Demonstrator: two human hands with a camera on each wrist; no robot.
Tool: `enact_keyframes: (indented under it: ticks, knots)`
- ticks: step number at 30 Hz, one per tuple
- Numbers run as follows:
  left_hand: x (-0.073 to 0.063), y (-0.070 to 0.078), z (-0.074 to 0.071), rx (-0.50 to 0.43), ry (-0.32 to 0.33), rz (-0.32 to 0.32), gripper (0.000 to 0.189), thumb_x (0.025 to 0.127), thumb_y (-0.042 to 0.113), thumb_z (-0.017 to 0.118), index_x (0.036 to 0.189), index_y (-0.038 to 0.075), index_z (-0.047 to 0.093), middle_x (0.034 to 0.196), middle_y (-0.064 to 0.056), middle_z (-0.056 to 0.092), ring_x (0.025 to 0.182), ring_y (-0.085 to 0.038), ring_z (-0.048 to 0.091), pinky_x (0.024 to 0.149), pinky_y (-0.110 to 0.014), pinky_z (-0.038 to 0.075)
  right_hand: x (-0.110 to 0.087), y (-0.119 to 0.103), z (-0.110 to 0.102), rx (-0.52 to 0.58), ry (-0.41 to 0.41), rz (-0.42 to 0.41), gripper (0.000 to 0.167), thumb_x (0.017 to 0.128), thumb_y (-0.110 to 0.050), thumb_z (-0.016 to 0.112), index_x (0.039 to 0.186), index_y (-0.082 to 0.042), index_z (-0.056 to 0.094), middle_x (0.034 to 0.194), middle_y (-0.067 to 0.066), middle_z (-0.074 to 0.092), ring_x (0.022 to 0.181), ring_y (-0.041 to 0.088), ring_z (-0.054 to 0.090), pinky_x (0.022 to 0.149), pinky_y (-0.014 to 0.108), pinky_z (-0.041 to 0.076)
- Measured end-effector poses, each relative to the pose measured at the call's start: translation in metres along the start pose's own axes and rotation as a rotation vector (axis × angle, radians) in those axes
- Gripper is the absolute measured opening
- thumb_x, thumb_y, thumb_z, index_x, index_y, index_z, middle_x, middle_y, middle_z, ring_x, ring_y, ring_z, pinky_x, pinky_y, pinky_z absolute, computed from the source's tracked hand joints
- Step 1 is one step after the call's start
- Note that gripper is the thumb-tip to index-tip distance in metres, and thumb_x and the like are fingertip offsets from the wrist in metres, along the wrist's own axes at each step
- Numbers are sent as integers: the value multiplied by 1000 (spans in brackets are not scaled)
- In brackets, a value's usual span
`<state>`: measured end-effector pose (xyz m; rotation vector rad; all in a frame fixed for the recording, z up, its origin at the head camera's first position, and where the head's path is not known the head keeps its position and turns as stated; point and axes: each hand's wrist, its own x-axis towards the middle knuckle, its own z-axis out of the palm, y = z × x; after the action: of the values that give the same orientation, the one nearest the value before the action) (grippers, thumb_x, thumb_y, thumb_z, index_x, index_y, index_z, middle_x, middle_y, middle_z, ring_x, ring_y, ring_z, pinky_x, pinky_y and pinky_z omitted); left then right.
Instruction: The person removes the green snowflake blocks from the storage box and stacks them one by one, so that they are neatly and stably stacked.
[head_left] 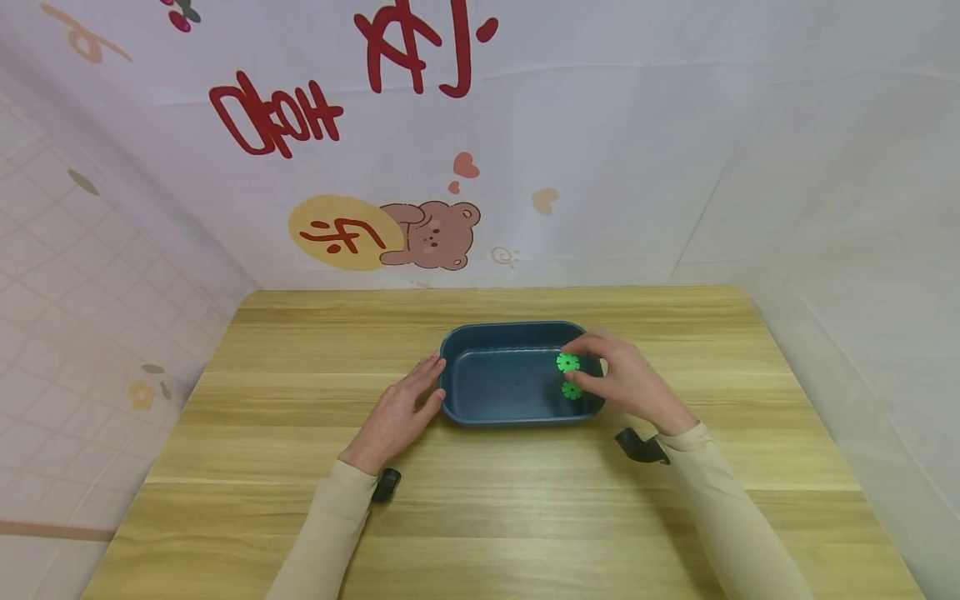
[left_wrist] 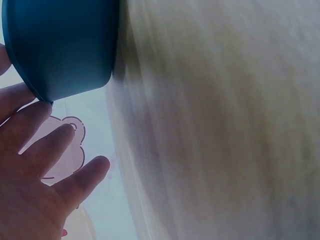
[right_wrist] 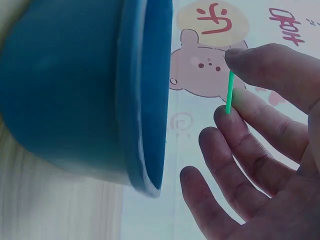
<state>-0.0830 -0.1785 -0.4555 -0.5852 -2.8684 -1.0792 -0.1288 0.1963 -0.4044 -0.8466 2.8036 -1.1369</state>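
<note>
A dark blue plastic basin [head_left: 517, 417] with rounded corners sits on the table. My left hand [head_left: 397, 414] touches its left end with the fingertips, the fingers spread and fairly straight, as the left wrist view shows too. Over the basin's right end, my right hand [head_left: 628, 379] pinches a thin green notched disc [head_left: 567, 362] between thumb and fingertips. Edge-on in the right wrist view, the held disc [right_wrist: 230, 92] stands above the rim level. A second green notched disc [head_left: 572, 391] lies on the basin floor, just below the held one in the head view.
The wood-grain table [head_left: 510, 517] extends around the basin. Behind it hangs a white cloth [head_left: 600, 167] printed with a bear, hearts and red characters. Pale walls rise at both sides. A black strap piece [head_left: 642, 446] is at the right wrist, another [head_left: 386, 485] at the left.
</note>
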Motion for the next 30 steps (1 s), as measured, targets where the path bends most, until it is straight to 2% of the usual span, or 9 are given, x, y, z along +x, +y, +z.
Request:
enact_keyframes:
  ticks: [10,19,26,30]
  knots:
    - [0,0,0,8,-2,-7,53,108,29,57,157,9,46,164,-6,38,152,-24,35,120,-47,36,-10,6,-10,-32,38,34,31,92,-21,81,121,-14,73,122,0,67,112,25,64,97,48,53]
    - [0,-1,0,7,-4,-8,53,109,29,56,157,9,47,164,-6,38,152,-25,35,120,-48,36,-19,16,-21,-54,95,12,29,92,-16,81,119,-12,74,121,2,69,112,25,65,94,49,54]
    - [0,-1,0,4,-7,-9,53,108,29,56,157,10,46,164,-5,38,152,-24,35,119,-48,36,-25,21,-26,-70,127,19,27,92,-19,81,118,-14,75,118,-2,70,110,21,65,93,44,53]
    - [0,-1,0,5,-8,-13,53,108,29,57,157,10,46,164,-5,37,152,-24,34,119,-48,36,-29,25,-29,-86,137,21,27,91,-16,82,117,-12,75,117,-1,70,109,22,65,92,47,54]
